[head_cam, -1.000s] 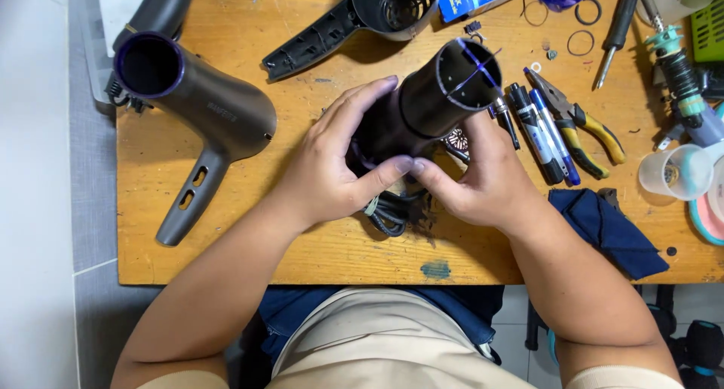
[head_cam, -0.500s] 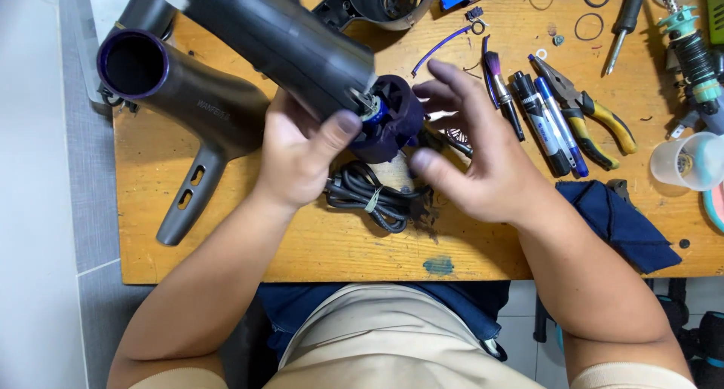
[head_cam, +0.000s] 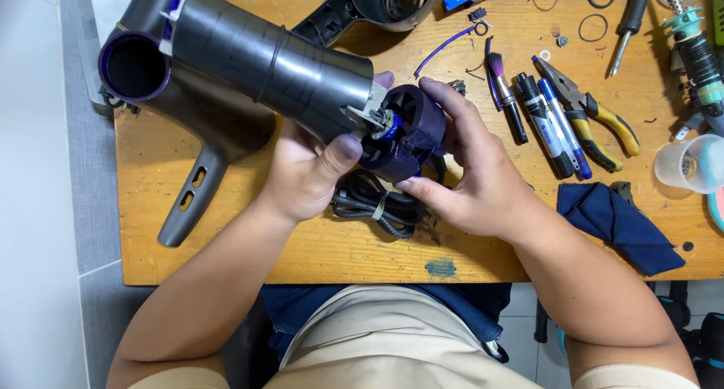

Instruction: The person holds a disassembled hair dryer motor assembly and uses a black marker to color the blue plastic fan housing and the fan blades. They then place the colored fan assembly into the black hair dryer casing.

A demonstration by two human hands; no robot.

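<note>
My left hand (head_cam: 311, 174) grips the near end of a black cylindrical hair-dryer barrel (head_cam: 264, 61), which points up and to the left. My right hand (head_cam: 471, 178) holds a dark purple fan and motor block (head_cam: 411, 129) at the barrel's open end. A blue part shows between barrel and block. Under both hands lies a coiled black power cord (head_cam: 373, 206) on the wooden table (head_cam: 226, 253).
A grey hair-dryer shell with a purple-rimmed opening (head_cam: 185, 125) lies at left. Another black shell half (head_cam: 377, 4) sits at the back. Markers (head_cam: 547, 125), a brush, pliers (head_cam: 592, 113), a screwdriver (head_cam: 626, 19), rings, a clear cup (head_cam: 690, 162) and a dark blue cloth (head_cam: 615, 223) lie at right.
The barrel swung from pointing right to pointing up-left. The purple motor block has come out at its near end, and my right hand has closed around that block.
</note>
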